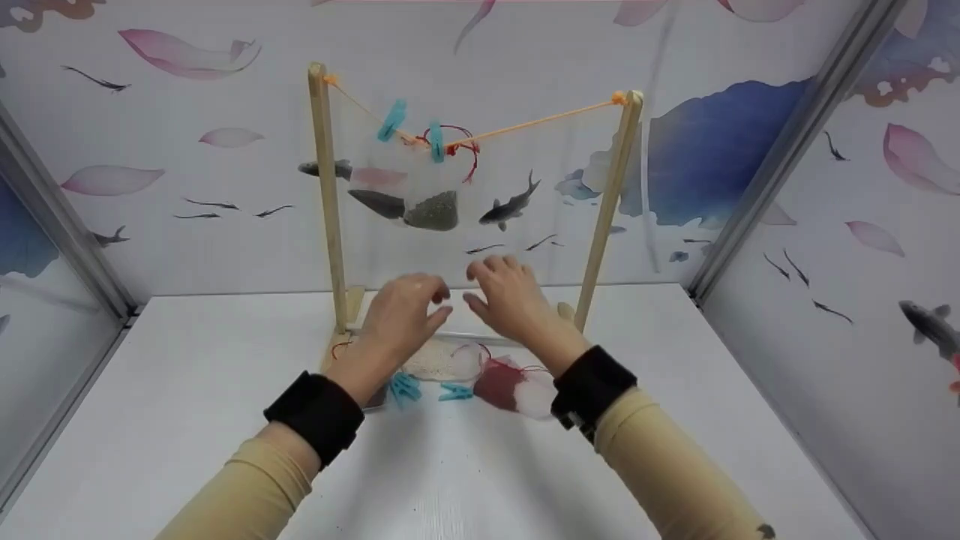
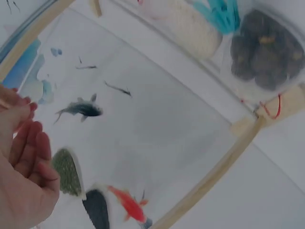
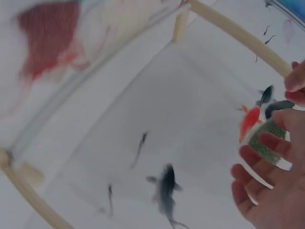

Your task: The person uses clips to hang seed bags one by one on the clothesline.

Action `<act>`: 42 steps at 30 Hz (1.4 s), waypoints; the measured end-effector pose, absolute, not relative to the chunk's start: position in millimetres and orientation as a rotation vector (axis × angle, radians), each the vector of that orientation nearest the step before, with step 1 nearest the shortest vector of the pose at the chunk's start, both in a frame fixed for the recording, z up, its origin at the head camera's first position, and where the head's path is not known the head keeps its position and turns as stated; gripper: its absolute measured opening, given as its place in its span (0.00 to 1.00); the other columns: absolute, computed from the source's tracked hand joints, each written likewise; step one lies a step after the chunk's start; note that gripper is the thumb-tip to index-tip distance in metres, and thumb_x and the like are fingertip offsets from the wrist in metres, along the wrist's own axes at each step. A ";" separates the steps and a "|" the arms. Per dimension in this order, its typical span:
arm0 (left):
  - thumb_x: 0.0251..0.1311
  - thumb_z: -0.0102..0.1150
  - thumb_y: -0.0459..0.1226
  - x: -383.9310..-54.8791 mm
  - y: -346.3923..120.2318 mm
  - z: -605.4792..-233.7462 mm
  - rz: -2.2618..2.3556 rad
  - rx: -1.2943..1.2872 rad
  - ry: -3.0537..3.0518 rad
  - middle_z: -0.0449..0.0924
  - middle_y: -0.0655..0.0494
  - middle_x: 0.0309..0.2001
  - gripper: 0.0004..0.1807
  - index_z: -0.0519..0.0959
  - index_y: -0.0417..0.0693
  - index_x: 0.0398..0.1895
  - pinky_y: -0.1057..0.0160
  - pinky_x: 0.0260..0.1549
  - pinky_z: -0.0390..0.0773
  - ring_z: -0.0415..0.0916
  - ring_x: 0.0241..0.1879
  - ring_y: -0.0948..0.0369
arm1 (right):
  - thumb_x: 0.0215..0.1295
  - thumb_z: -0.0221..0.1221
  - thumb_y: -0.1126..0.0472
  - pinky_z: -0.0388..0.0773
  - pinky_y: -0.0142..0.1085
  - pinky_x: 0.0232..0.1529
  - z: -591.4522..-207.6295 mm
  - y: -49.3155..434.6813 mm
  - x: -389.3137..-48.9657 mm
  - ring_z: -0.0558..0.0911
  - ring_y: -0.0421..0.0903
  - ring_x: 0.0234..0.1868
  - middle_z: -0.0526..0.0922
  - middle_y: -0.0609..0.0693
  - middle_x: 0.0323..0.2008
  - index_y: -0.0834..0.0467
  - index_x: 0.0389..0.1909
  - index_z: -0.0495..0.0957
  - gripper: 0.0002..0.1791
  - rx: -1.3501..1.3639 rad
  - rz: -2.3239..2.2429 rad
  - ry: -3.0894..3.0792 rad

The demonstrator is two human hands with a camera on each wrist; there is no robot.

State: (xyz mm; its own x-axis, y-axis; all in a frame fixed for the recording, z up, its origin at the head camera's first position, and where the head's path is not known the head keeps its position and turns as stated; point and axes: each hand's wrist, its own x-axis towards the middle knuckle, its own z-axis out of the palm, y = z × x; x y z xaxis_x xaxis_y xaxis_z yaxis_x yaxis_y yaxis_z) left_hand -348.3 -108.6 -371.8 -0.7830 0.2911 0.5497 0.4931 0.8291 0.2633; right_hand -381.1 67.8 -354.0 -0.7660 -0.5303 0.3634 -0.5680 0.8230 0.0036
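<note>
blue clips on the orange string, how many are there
2: one blue clip on the left slope of the orange string, another just right of it, near the lowest point.

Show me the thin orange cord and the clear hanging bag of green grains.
Thin orange cord [image 1: 547, 120]: head view, on its right stretch.
Clear hanging bag of green grains [image 2: 68, 175]: left wrist view, on its grains.

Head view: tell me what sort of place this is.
Probably a small booth set up for tabletop work: a white table stands against printed walls with metal-looking corner posts, and a wooden frame stands on it.
</note>
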 end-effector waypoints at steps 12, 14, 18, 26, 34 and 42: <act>0.55 0.59 0.25 -330.0 -124.2 -490.1 -0.497 -0.378 -2.967 0.78 0.47 0.49 0.16 0.78 0.46 0.47 0.52 0.45 0.78 0.76 0.49 0.50 | 0.66 0.54 0.47 0.78 0.35 0.46 -471.9 73.6 -322.3 0.81 0.40 0.44 0.83 0.49 0.45 0.57 0.54 0.75 0.22 1.093 0.769 -3.269; 0.57 0.56 0.24 -333.6 -124.7 -502.2 -0.504 -0.360 -2.977 0.77 0.46 0.51 0.16 0.78 0.46 0.48 0.51 0.47 0.77 0.75 0.51 0.49 | 0.67 0.53 0.46 0.77 0.34 0.45 -483.6 76.4 -313.3 0.81 0.38 0.43 0.83 0.48 0.45 0.56 0.54 0.75 0.22 1.064 0.867 -3.277; 0.56 0.56 0.24 -340.5 -122.1 -515.3 -0.496 -0.347 -2.966 0.79 0.47 0.46 0.14 0.80 0.44 0.44 0.55 0.45 0.79 0.78 0.45 0.52 | 0.68 0.51 0.46 0.78 0.36 0.46 -501.3 82.1 -298.3 0.81 0.38 0.43 0.84 0.48 0.44 0.56 0.53 0.75 0.22 0.986 1.037 -3.228; 0.50 0.67 0.34 -336.8 -118.3 -514.1 -0.525 -0.325 -2.686 0.84 0.54 0.32 0.06 0.83 0.48 0.33 0.61 0.35 0.80 0.81 0.34 0.58 | 0.68 0.52 0.51 0.78 0.43 0.50 -513.5 91.9 -283.9 0.81 0.42 0.46 0.84 0.49 0.44 0.61 0.51 0.75 0.20 0.986 1.237 -3.107; 0.57 0.61 0.42 -299.9 -105.5 -504.5 -1.081 -0.520 -2.298 0.84 0.58 0.47 0.08 0.79 0.53 0.39 0.58 0.48 0.79 0.80 0.51 0.59 | 0.71 0.48 0.50 0.78 0.33 0.43 -507.4 89.5 -284.7 0.84 0.48 0.41 0.84 0.55 0.43 0.61 0.57 0.70 0.22 0.818 1.415 -2.931; 0.65 0.52 0.43 -285.6 -96.3 -504.9 -1.450 -0.566 -2.368 0.74 0.60 0.46 0.09 0.71 0.55 0.46 0.72 0.34 0.81 0.78 0.42 0.66 | 0.73 0.44 0.51 0.79 0.29 0.38 -496.9 86.3 -285.5 0.83 0.46 0.37 0.83 0.59 0.39 0.55 0.56 0.68 0.18 0.739 1.516 -2.696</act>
State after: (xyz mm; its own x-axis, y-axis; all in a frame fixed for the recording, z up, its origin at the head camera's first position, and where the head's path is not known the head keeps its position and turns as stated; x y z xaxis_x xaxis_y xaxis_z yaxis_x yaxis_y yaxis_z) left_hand -285.6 -96.3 -504.9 -0.8749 0.1707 0.4532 0.4813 0.4107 0.7744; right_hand -285.5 86.3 -496.9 -0.8913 -0.4123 0.1885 -0.3753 0.4377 -0.8171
